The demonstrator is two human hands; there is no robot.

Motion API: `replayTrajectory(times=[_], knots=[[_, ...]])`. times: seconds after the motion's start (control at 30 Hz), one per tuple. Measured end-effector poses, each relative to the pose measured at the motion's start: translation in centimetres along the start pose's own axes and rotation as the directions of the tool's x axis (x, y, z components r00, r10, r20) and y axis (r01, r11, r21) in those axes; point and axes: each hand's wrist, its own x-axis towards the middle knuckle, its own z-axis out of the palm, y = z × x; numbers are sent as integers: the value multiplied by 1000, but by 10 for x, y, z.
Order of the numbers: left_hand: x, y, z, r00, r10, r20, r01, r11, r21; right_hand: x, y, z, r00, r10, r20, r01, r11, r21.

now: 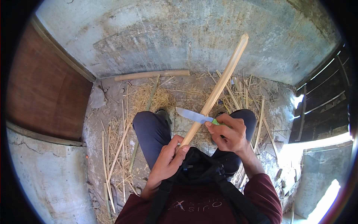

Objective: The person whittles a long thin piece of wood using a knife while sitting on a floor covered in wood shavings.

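Note:
My left hand (170, 159) is closed round the near end of a long pale bamboo strip (220, 86), thumb on top. The strip slants up and away to the right, its far end raised toward the wall. In my right hand (230, 133) is a knife (192, 115) with a green handle, gripped between thumb and fingers. Its blade points left and lies across the strip, a little beyond my left hand. Whether the edge bites into the strip I cannot tell.
Straw-like shavings (143, 98) and thin strips (123, 149) litter the floor on both sides of my knees. A thick bamboo pole (153, 74) lies along the base of the stained wall (149, 37). A brown panel (48, 86) stands left, dark slats (324, 100) right.

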Motion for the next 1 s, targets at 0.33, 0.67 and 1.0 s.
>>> replayTrajectory(times=[0.33, 0.67, 1.0], knots=[[-3, 0, -3, 1000, -10, 16, 9, 998, 59, 4, 5, -5, 999, -19, -33, 18, 999, -47], [-11, -12, -8, 998, -56, 30, 55, 998, 28, 3, 14, -7, 999, 31, 14, -32, 995, 94], [-12, -12, -11, 992, -59, 114, 64, 997, -50, 8, 21, -14, 998, -31, -48, 32, 999, 13]])
